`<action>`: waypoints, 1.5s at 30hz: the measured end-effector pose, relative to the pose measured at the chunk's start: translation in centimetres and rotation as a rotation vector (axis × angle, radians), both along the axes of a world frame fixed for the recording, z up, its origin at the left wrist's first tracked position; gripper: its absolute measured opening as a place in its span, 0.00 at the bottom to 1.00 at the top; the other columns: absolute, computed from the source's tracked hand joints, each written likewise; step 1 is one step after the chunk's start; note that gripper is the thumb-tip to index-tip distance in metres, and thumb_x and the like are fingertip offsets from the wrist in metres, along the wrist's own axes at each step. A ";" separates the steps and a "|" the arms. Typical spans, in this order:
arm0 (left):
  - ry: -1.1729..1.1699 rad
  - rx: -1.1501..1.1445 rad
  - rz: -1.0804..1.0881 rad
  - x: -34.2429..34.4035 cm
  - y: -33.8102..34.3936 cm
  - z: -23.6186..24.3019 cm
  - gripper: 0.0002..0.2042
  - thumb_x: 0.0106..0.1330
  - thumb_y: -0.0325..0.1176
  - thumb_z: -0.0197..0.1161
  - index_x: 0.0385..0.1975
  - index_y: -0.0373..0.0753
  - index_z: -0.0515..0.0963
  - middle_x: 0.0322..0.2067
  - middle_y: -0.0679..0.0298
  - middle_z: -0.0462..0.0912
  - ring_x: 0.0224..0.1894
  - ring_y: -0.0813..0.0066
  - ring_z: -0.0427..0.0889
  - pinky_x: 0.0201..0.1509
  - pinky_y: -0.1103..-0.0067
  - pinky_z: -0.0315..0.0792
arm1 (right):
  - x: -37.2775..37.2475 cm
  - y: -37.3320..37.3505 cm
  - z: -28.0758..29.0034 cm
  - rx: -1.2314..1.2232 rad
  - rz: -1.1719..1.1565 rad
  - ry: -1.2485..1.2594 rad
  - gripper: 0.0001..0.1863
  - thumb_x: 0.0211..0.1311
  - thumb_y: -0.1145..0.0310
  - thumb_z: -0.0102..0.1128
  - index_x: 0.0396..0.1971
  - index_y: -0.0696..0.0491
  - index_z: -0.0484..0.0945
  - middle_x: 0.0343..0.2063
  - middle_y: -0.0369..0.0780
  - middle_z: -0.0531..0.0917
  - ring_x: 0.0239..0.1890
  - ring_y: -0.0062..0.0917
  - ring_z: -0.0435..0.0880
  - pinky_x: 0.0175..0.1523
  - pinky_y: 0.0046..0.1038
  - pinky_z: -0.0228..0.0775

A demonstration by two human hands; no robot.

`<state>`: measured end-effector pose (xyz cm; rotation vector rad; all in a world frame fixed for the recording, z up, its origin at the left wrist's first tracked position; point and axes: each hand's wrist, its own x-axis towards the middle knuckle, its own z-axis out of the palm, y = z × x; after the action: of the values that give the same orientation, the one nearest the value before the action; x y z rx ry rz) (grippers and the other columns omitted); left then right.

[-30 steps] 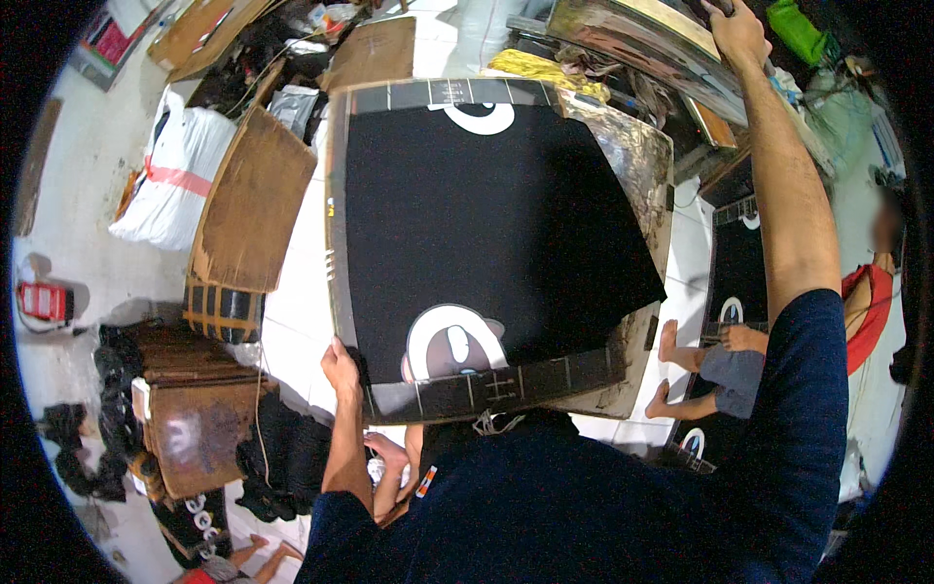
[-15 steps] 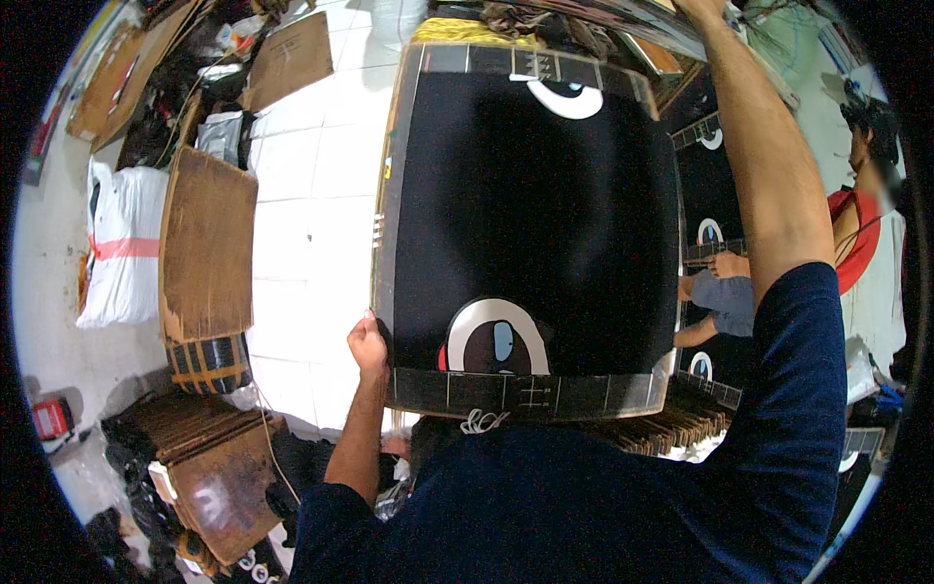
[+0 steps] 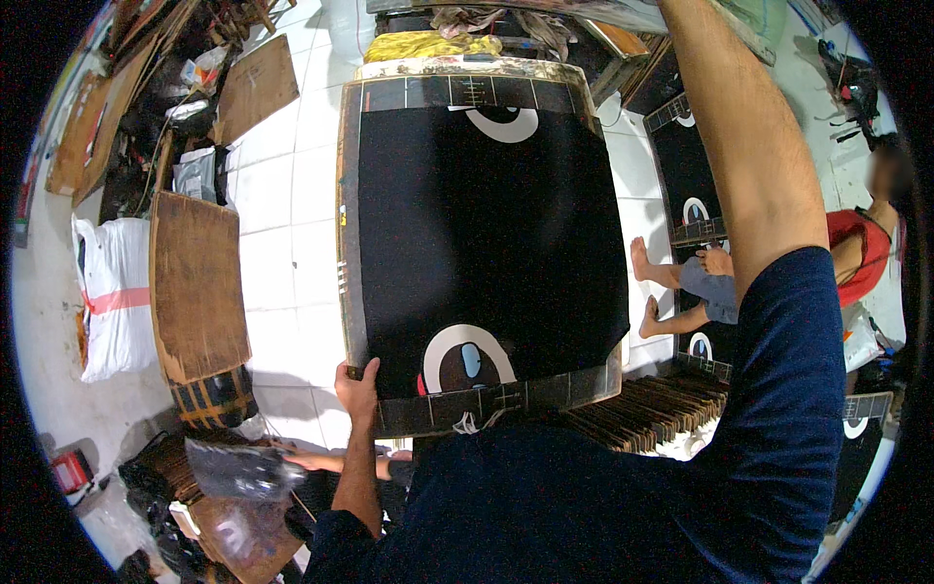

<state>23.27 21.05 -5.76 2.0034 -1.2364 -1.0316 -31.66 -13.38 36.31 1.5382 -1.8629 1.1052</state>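
white sack [image 3: 115, 297] and brown board [image 3: 197, 284] lie on tiled floor [image 3: 282, 253]; seated person [image 3: 856, 248] at right.

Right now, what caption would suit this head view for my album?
Left hand grips the near corner of a big black printed board above a white tiled floor; right arm reaches out of view.

black printed sheet [image 3: 482, 234], left hand [image 3: 358, 385] gripping corner

A white sack [image 3: 115, 292] with a red band lies far left.
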 end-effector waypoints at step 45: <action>1.345 0.326 0.439 -26.9 -20.4 15.2 0.37 0.73 0.64 0.45 0.69 0.38 0.66 0.62 0.51 0.73 0.61 0.56 0.74 0.69 0.57 0.65 | 5.2 17.1 -26.9 0.114 0.133 0.026 0.21 0.51 0.77 0.59 0.46 0.45 0.85 0.46 0.33 0.87 0.55 0.33 0.80 0.66 0.42 0.59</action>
<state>-3.67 0.66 9.41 1.1246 0.0883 -1.8706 -26.47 3.69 9.37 1.7539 -1.8572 1.0463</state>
